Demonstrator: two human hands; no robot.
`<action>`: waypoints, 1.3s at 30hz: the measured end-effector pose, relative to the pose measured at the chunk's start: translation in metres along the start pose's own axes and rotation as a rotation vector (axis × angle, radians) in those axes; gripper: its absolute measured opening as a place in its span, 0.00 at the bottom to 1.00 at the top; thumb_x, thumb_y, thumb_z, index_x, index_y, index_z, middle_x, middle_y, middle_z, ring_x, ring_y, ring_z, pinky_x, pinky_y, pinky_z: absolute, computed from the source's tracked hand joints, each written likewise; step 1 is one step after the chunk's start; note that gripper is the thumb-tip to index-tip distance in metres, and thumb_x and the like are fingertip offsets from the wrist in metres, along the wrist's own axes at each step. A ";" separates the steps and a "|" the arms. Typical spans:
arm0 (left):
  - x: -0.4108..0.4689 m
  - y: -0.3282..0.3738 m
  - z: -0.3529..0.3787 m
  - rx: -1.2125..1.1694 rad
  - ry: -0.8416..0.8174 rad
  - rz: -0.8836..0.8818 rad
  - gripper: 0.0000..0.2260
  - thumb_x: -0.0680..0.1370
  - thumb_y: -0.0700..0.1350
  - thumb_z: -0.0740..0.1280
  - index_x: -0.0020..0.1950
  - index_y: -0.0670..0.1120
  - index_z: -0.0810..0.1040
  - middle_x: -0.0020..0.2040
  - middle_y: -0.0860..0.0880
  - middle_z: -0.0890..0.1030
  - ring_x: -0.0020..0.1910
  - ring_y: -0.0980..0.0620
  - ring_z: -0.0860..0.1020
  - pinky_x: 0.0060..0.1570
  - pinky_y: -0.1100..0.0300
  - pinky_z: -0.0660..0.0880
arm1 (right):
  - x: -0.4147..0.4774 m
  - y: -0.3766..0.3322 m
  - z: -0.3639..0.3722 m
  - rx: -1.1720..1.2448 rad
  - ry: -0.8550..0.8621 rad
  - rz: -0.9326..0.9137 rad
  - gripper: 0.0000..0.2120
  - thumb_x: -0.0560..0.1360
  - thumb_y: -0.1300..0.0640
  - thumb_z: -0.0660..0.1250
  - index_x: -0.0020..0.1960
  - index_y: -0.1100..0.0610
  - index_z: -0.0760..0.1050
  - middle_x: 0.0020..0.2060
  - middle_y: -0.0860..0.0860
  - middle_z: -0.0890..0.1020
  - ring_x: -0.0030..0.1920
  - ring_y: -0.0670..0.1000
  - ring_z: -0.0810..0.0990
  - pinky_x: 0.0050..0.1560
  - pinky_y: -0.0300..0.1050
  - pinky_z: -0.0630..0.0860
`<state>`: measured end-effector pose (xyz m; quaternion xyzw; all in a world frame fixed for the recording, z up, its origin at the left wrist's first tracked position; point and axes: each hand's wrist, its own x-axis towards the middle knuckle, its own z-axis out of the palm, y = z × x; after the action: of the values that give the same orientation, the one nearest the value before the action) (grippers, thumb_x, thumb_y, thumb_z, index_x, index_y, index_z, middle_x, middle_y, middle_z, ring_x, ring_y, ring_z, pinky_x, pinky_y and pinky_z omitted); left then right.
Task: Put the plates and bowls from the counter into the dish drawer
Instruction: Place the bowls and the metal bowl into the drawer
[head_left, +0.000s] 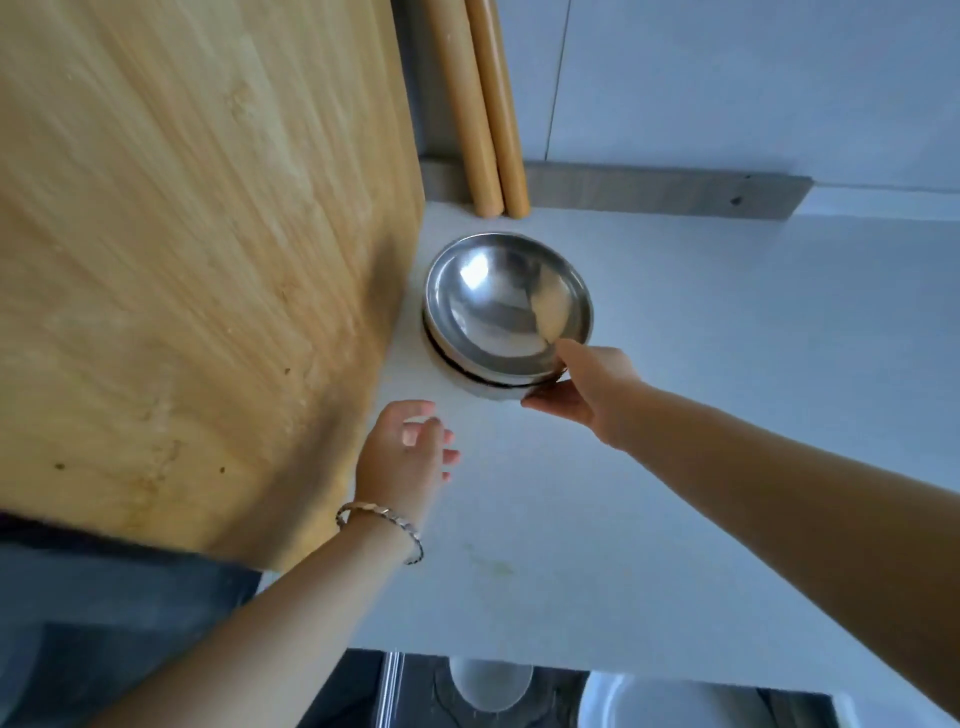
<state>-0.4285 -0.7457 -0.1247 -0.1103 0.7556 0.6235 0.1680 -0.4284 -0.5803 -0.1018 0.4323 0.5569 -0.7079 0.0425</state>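
Observation:
A shiny steel bowl (506, 306) sits on top of a small stack at the back of the white counter (727, 389); a white dish (488, 391) shows under it. My right hand (582, 387) grips the stack's near rim, thumb on top and fingers underneath. My left hand (402, 457), with a bracelet at the wrist, hovers above the counter just left of the stack, fingers relaxed and holding nothing. Below the counter's front edge, the dish drawer (415, 691) shows a white bowl (491, 683) and a white plate (670, 701).
A large wooden cutting board (197, 260) leans close on the left, almost touching the stack. Two wooden rolling pins (483, 104) stand against the wall behind the bowl. A grey backsplash strip (665, 195) runs along the back of the counter.

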 end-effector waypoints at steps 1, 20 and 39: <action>-0.013 0.003 0.000 -0.056 -0.027 -0.032 0.07 0.78 0.39 0.60 0.55 0.45 0.73 0.40 0.47 0.76 0.32 0.52 0.79 0.33 0.59 0.75 | -0.015 0.010 -0.015 -0.012 -0.029 0.006 0.05 0.75 0.63 0.60 0.46 0.64 0.73 0.41 0.62 0.80 0.40 0.61 0.82 0.43 0.49 0.83; -0.280 -0.132 -0.029 -0.148 0.025 -0.588 0.20 0.78 0.29 0.54 0.66 0.45 0.67 0.58 0.37 0.76 0.42 0.42 0.79 0.32 0.48 0.81 | -0.206 0.218 -0.178 -0.533 -0.470 0.149 0.28 0.74 0.45 0.65 0.70 0.53 0.64 0.49 0.54 0.82 0.50 0.54 0.82 0.55 0.49 0.79; -0.149 -0.204 -0.120 0.242 -0.134 -0.589 0.25 0.77 0.28 0.56 0.68 0.51 0.65 0.57 0.45 0.73 0.52 0.43 0.75 0.45 0.47 0.76 | -0.047 0.355 -0.050 -1.692 -0.366 -0.039 0.19 0.78 0.62 0.56 0.69 0.54 0.68 0.64 0.57 0.75 0.64 0.59 0.75 0.61 0.50 0.73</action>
<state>-0.2289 -0.9105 -0.2313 -0.2620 0.7471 0.4594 0.4026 -0.1780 -0.6923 -0.3378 0.1251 0.8882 -0.1147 0.4269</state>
